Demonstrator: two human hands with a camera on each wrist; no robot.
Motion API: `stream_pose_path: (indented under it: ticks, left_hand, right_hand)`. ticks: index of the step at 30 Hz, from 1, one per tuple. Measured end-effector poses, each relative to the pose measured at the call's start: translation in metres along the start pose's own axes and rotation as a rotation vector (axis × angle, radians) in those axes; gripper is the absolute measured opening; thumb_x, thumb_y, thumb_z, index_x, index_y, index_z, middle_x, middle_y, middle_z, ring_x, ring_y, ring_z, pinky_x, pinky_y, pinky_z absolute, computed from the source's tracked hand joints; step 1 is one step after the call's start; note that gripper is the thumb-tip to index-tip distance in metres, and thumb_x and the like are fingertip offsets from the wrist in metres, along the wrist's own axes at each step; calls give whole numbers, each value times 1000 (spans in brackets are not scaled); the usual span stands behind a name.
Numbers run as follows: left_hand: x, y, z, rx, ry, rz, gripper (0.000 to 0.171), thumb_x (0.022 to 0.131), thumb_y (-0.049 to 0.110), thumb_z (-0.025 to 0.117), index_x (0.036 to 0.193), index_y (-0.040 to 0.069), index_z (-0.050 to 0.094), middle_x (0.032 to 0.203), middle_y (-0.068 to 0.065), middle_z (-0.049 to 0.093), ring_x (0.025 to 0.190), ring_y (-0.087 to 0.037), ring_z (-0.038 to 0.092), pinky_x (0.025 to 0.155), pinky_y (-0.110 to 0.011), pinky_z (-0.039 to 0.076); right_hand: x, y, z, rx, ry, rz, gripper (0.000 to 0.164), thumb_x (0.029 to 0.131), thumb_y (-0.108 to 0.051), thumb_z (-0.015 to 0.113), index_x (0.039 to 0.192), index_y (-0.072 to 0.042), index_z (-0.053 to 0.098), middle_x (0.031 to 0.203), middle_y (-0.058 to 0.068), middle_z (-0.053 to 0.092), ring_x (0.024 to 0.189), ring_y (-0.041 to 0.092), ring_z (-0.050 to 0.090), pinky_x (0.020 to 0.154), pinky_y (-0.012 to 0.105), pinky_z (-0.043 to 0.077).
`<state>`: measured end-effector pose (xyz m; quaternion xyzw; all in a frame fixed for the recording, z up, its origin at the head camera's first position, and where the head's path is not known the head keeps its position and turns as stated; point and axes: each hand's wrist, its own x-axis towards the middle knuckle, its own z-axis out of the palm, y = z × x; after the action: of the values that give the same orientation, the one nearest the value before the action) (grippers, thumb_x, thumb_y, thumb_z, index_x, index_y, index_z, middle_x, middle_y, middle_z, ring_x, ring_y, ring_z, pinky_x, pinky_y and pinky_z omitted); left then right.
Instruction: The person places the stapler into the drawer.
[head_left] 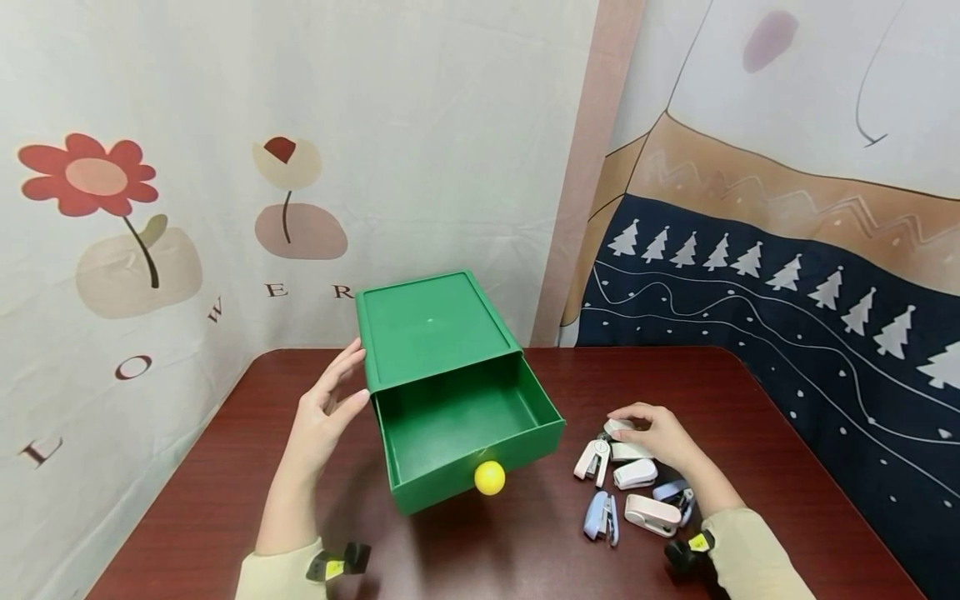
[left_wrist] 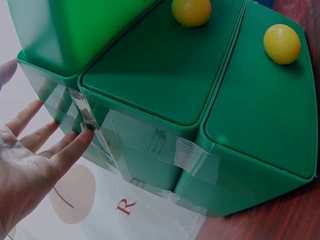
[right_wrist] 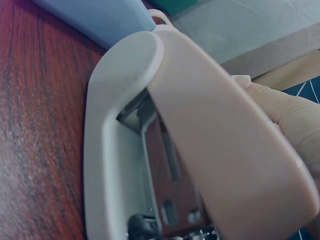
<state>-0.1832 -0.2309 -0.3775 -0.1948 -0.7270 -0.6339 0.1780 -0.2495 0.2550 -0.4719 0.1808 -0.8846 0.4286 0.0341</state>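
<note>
Beneath the drawer cabinet (head_left: 435, 329), tabletop (head_left: 187, 500); behind it, fabric backdrop (head_left: 450, 125). Extending from its near side, top drawer (head_left: 435, 489), with knob (head_left: 490, 477) on front. At its left side, left hand (head_left: 321, 417); to its right, several staplers (head_left: 635, 473) and right hand (head_left: 660, 433).

Bright, even head view, soft shadow below green drawer (head_left: 442, 485), dimmer wrist views, near stapler (right_wrist: 220, 130) slightly blurred

Smooth plastic drawer (head_left: 442, 484), glossy table (head_left: 540, 546)
</note>
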Motion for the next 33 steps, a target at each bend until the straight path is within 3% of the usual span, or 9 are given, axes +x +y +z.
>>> stream_pose_path:
  ticks: [8,15,23,33]
  left_hand:
    - [0,-1,0,5,1,-1,47,94,-4,54,141,2,46,152,-7,33,130,-20,35,96,-19,36]
    - [0,-1,0,3,1,3,47,94,-4,54,140,1,46,152,-7,33,130,-20,35,98,-20,34]
    - [0,0,0,9,-1,1,47,94,-4,54,141,2,46,152,-7,33,131,-20,35,99,-21,34]
    - [0,-1,0,10,-1,4,48,94,-4,54,141,1,46,152,-7,33,131,-20,35,100,-21,33]
  right_hand:
    - [-1,-5,1,33,40,-30,28,82,-12,77,108,-3,72,101,5,67,86,16,55,71,27,47]
    - [0,-9,0,2,62,-42,27,82,-9,76,108,-3,72,99,3,66,81,15,51,68,25,44]
    - [1,-21,0,-9,141,-126,26,77,0,78,103,3,72,96,10,66,81,22,52,66,23,42]
    - [1,-46,-6,-12,201,-154,26,76,-9,82,102,-10,76,93,-2,63,82,13,52,64,24,44]
